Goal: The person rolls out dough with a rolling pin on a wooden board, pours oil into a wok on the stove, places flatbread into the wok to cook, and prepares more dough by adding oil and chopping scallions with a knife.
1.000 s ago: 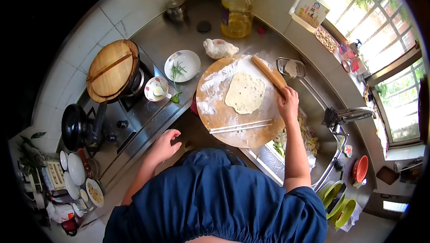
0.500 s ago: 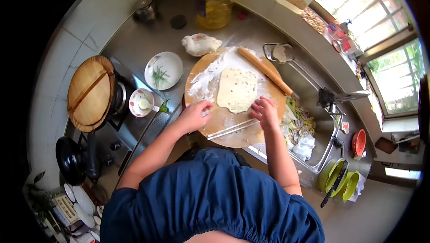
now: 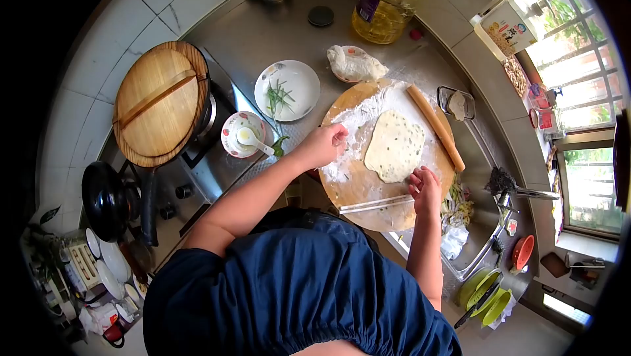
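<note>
Left hand (image 3: 321, 146), fingers loosely curled: dough's 9 o'clock | right hand (image 3: 426, 190), half-curled: 5 o'clock, contact unclear | flat, green-flecked white dough (image 3: 395, 146): on round wooden board (image 3: 348, 192)

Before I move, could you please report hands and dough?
Left hand at board edge, right hand beside dough; dough flat on board; chopsticks and rolling pin close by.

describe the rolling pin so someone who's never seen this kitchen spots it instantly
By the steel sink, find the round wooden board dusted with white flour. Along its sink-side edge, beside the flat green-flecked dough, lies the smooth brown wooden rolling pin, a single stick far thicker than the two thin white chopsticks.
</note>
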The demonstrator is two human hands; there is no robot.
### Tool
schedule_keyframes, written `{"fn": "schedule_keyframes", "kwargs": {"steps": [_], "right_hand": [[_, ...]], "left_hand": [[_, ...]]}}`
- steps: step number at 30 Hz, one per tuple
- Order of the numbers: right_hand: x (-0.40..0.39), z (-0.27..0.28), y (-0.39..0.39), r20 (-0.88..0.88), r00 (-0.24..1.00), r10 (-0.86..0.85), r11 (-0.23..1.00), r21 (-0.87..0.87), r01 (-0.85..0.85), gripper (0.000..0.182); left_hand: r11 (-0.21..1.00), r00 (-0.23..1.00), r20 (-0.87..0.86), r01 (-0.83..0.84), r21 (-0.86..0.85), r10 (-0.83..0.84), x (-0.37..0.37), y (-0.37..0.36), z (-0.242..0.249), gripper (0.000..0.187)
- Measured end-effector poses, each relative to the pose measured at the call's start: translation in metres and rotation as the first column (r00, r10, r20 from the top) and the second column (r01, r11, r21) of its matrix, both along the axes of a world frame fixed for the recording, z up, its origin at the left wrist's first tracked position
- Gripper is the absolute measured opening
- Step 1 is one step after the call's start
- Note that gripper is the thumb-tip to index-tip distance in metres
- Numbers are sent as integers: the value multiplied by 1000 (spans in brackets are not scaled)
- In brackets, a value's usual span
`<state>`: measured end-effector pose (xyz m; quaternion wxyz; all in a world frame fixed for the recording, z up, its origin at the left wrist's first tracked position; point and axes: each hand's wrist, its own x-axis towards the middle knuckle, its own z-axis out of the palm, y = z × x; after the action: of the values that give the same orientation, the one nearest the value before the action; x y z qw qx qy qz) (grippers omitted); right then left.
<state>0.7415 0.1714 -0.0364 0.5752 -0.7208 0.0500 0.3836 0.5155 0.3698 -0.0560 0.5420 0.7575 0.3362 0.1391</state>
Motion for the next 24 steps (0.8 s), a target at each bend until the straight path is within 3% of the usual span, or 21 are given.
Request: {"fn": "schedule_keyframes", "kwargs": {"steps": [5,8,9,11,12,15,17,19,21,24], "right_hand": [[12,-14,-3,-51,993,102,995,-6,-103,34],[8,-17,3,176,947,270,951,-199,-235,29],[11,-28,1,180,947,266,953,-198,-230,29],[19,-57,-5,468,776,423,896,-344,-282,36],[13,-47,-2,503,743,441,885,-381,-268,38],[2,-26,1,537,677,503,851,-446,-278,40],[-5,-18,1,546,669,504,849,-454,-269,42],[-11,-17,-3,650,567,506,858,-444,-257,36],[-17,-15,-7,650,581,490,872,-381,-308,36],[-21,-7,-19,607,599,523,851,-409,-328,35]], "left_hand": [[998,997,-45,-64,-7,63,-8,13,2,27],[999,999,-22,-47,-24,47,-13,19,-3,27],[999,999,-18,-44,-22,43,-14,19,-3,27],[998,999,-20,-45,-41,44,-11,19,-3,27],[999,999,-13,-35,-40,35,-7,23,0,27],[958,998,-39,-34,285,47,16,54,14,33],[910,999,-42,-11,414,31,41,81,20,40],[871,998,-53,1,492,28,67,101,17,46],[824,998,-57,11,566,25,91,119,8,53],[811,933,-357,174,559,46,121,137,-4,76]]}}
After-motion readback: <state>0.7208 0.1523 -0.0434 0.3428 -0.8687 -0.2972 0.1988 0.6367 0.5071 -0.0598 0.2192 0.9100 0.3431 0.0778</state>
